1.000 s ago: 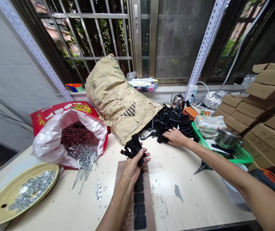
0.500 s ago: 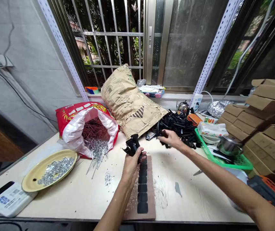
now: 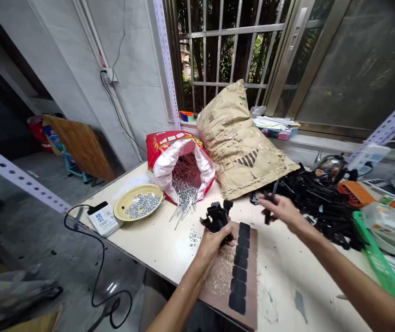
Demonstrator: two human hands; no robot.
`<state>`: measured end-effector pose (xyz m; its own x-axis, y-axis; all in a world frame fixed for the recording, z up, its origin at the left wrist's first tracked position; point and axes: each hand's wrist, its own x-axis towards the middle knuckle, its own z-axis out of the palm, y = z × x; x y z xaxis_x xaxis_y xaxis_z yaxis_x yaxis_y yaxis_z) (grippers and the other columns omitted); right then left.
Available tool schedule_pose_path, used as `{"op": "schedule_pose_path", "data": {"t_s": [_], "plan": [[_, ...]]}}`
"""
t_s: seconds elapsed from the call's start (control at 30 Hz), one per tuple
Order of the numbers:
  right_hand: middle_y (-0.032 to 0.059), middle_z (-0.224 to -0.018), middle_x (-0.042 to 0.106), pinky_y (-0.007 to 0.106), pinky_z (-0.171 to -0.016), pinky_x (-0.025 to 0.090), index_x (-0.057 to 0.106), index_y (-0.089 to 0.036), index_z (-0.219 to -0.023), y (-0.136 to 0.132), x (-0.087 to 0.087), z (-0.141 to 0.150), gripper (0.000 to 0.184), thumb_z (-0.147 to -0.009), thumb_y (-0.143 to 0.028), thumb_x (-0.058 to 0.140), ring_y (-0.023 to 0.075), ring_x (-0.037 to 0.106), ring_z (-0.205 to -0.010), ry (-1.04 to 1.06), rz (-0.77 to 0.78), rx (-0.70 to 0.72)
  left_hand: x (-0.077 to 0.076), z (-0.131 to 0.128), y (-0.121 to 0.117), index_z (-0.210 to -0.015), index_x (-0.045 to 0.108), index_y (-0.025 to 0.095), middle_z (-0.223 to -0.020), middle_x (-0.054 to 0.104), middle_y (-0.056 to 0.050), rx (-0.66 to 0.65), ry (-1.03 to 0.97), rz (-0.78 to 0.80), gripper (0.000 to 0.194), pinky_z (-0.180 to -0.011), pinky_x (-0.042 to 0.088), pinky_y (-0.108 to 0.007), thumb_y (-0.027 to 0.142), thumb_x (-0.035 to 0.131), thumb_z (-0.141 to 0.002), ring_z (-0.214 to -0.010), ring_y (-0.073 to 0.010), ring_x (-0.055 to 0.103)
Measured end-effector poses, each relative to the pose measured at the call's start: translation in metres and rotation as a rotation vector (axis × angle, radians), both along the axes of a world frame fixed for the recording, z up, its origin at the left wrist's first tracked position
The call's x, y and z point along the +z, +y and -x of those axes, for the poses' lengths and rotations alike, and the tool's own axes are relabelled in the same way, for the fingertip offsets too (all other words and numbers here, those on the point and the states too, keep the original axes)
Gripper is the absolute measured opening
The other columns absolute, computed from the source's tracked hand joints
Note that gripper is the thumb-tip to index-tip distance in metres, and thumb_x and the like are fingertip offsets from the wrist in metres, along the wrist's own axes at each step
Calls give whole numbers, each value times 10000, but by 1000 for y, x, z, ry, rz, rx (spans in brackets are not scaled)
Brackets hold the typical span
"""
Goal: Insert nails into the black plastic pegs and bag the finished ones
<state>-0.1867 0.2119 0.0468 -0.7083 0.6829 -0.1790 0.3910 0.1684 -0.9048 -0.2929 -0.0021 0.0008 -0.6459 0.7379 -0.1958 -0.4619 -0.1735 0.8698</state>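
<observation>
My left hand (image 3: 216, 237) is closed around black plastic parts (image 3: 215, 216) with curved, hook-like ends, held above the far end of a brown board (image 3: 218, 276). A row of black rounded squares (image 3: 239, 274) lies along that board. To the right, my right hand (image 3: 284, 210) pinches a small dark plastic piece (image 3: 267, 216), slightly blurred, over the table. Behind it is a heap of black plastic parts (image 3: 313, 196). Several small shiny metal bits (image 3: 194, 237) lie left of the board.
A yellow plate (image 3: 118, 210) of metal bits and a red-and-white bag (image 3: 155, 173) spilling long metal rods stand at the left. A paper sack (image 3: 232, 152) leans by the window. A green basket (image 3: 365, 244) is at the right; the table's front edge runs below.
The view has turned left, showing more floor and wall. My right hand has moved away from the black heap with the small piece. My left hand still holds its parts.
</observation>
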Motion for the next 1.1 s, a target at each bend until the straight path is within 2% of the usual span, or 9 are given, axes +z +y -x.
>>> {"op": "schedule_pose_path", "data": {"t_s": [0.13,0.23,0.33,0.47,0.67,0.77,0.87,1.0,1.1], "plan": [[144,-952,637,316,-579,470,589,-117,-1123,45,-7,8,463,-763,-406,629,284,623,-831,-309,-685,-135,-7,23,-44,-1063,606,118,-743,656,-40,159,94,23,413,-534,500,-239,333,713,-728,-644,-143,619],[129,-1107,601,329,-722,459,573,-179,-1163,27,-15,40,357,-841,-334,573,268,571,-985,-203,-1082,36,-13,38,-72,-1082,600,161,-833,654,-27,348,150,39,395,-586,504,-237,305,711,-731,-697,-134,625],[65,-955,638,267,-731,426,631,-199,-996,-28,-29,98,204,-933,-246,442,175,577,-863,3,-1178,445,-21,49,-90,-1012,625,172,-848,649,-11,468,160,59,337,-715,512,-267,297,724,-715,-728,-130,632],[40,-902,624,282,-682,363,620,-204,-947,-94,-59,170,140,-911,-172,488,176,521,-824,88,-1393,918,-30,57,-104,-1054,619,186,-821,640,-3,492,164,109,388,-676,511,-272,319,726,-706,-706,-139,624],[45,-889,581,321,-723,330,576,-188,-974,-112,-89,208,159,-935,-168,424,185,473,-840,174,-1549,1089,-43,67,-120,-914,678,173,-840,671,-36,424,252,254,299,-709,499,-302,378,712,-698,-717,-165,617],[49,-933,582,323,-730,338,574,-200,-945,-110,-93,211,129,-923,-174,449,183,476,-845,222,-1528,1104,-47,72,-120,-805,696,158,-785,682,-48,419,271,299,292,-720,484,-309,423,707,-683,-719,-182,617],[64,-984,593,316,-728,373,577,-198,-911,-114,-88,211,80,-901,-207,498,181,501,-855,347,-1316,1019,-48,75,-117,-788,689,160,-777,676,-40,423,298,282,282,-703,465,-294,427,695,-698,-690,-165,601],[41,-873,599,287,-689,454,514,-192,-1029,-124,-61,202,133,-911,-245,479,149,555,-775,600,-618,556,-48,79,-118,-779,691,165,-728,665,-27,412,349,327,281,-717,447,-292,438,677,-713,-646,-150,577],[-20,-784,567,282,-667,503,396,-233,-1208,-132,-33,191,385,-867,-306,559,129,582,-704,730,-162,322,-49,81,-118,-762,687,163,-707,657,-32,398,351,401,307,-733,444,-304,463,681,-697,-661,-163,578]]}}
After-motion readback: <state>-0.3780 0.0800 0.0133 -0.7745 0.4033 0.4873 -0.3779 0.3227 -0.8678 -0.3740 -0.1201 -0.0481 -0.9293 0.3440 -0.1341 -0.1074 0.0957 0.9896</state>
